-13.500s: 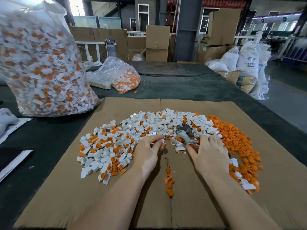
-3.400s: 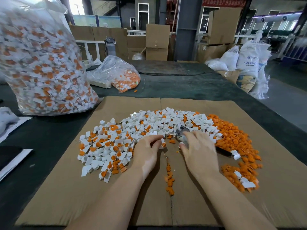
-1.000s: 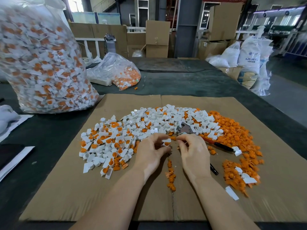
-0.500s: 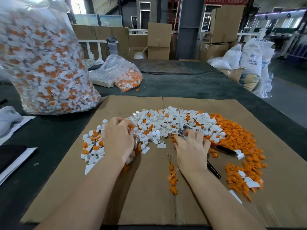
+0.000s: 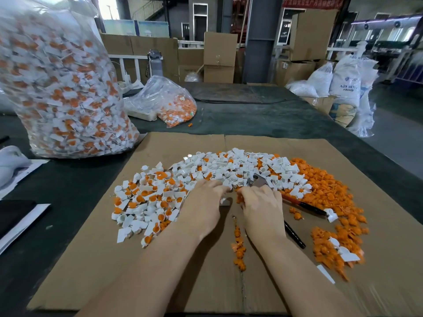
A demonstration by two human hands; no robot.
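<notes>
White cap (image 5: 225, 202), between left hand (image 5: 201, 210), right hand (image 5: 263, 212)

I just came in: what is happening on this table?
A person's left hand and right hand meet at the near edge of a heap of small white plastic caps with orange inserts on a brown cardboard sheet. Loose orange plastic inserts lie piled at right; metal black-handled pliers lie partly under the right hand.
</notes>
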